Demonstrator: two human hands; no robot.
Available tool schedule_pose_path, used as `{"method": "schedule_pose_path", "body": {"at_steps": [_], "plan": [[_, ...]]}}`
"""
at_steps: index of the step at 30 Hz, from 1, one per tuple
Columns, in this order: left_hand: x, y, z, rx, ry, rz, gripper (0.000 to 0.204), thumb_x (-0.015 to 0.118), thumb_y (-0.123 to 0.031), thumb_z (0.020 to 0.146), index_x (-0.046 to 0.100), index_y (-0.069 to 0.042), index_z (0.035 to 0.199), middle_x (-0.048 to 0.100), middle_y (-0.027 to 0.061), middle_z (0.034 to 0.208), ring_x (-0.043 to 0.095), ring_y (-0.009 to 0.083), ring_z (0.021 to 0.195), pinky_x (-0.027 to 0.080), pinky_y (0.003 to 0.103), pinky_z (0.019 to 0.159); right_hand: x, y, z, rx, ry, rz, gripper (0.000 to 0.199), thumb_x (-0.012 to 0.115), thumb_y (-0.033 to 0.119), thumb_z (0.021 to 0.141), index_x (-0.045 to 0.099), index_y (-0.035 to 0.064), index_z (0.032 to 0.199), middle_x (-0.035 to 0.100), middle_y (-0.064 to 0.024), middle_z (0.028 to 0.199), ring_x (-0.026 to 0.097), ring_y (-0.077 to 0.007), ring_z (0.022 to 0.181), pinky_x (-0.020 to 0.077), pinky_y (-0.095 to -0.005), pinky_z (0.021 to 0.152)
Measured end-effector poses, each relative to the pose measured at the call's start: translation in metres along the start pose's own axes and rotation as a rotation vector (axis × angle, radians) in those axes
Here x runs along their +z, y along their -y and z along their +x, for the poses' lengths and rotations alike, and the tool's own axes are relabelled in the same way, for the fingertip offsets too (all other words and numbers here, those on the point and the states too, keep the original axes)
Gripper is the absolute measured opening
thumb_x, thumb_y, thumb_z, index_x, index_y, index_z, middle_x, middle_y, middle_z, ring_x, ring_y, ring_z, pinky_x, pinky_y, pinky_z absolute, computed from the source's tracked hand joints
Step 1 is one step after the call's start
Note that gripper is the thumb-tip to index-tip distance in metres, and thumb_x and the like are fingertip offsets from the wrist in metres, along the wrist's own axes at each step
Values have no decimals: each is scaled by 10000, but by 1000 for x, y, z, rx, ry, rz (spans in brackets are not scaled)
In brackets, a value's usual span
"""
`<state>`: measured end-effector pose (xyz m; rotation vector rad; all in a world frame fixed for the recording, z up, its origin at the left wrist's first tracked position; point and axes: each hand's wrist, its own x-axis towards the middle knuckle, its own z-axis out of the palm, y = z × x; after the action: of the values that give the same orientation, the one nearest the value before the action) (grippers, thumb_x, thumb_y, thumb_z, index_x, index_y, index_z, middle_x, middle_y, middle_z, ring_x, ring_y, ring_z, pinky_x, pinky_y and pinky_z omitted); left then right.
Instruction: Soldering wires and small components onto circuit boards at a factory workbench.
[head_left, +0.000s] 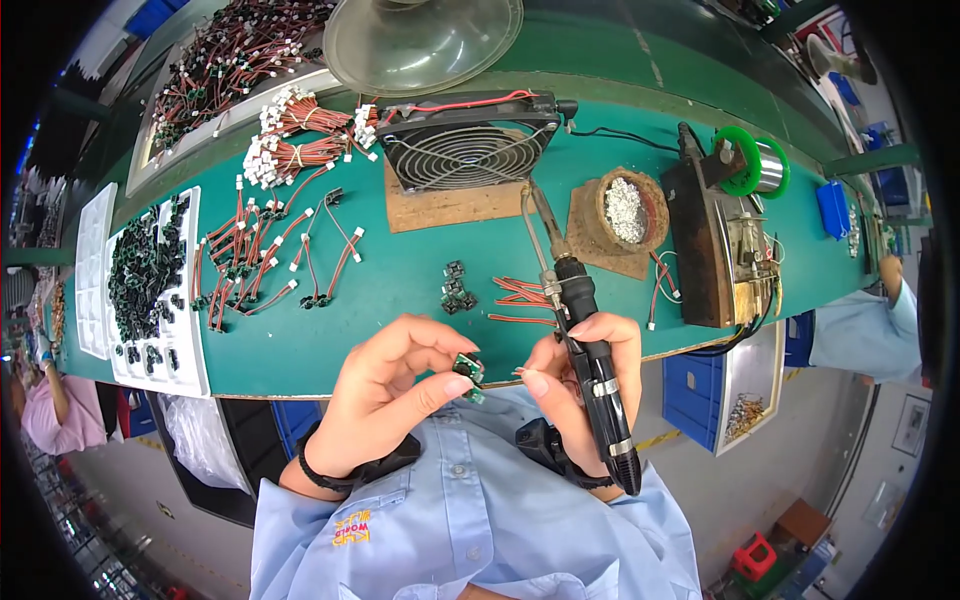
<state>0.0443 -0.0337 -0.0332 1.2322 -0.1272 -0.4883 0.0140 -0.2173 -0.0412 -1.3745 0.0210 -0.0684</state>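
Note:
My left hand (385,405) pinches a small green circuit board (469,377) with a black part between thumb and fingertips. A black soldering iron (605,400) lies across my right hand (578,405), its metal tip with a thin feed tube pointing up and away from me. The same hand's thumb and forefinger also hold the end of a thin red wire (521,372), just right of the board and apart from it. Beyond my hands, several loose boards (457,290) sit on the green bench, with short red wires (522,294) to their right.
A fan (465,150) stands at the back, left of a round pot (660,215) of silvery bits. On the right is a metal box (700,260) with a solder spool (740,160). Wired boards (250,250) and a white tray (197,345) of black parts occupy the left.

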Motion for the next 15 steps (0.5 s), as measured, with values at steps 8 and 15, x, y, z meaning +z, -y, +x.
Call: {"method": "schedule_pose_path", "body": {"at_steps": [8, 15], "plan": [[-4, 2, 2, -22, 132, -316, 202, 508, -56, 898, 476, 33, 1076, 543, 78, 988, 549, 127, 875, 443, 265, 774, 14, 8, 7, -111, 181, -118, 450, 622, -87, 753, 330, 59, 1062, 563, -124, 750, 575, -122, 624, 467, -230, 542], [-9, 7, 0, -61, 97, -325, 217, 525, -143, 896, 485, 10, 1045, 544, 75, 955, 516, 127, 859, 412, 264, 758, 23, 11, 12, -175, 230, -197, 441, 613, -103, 754, 329, 47, 1056, 560, -131, 739, 594, -148, 622, 507, -267, 548]]}}
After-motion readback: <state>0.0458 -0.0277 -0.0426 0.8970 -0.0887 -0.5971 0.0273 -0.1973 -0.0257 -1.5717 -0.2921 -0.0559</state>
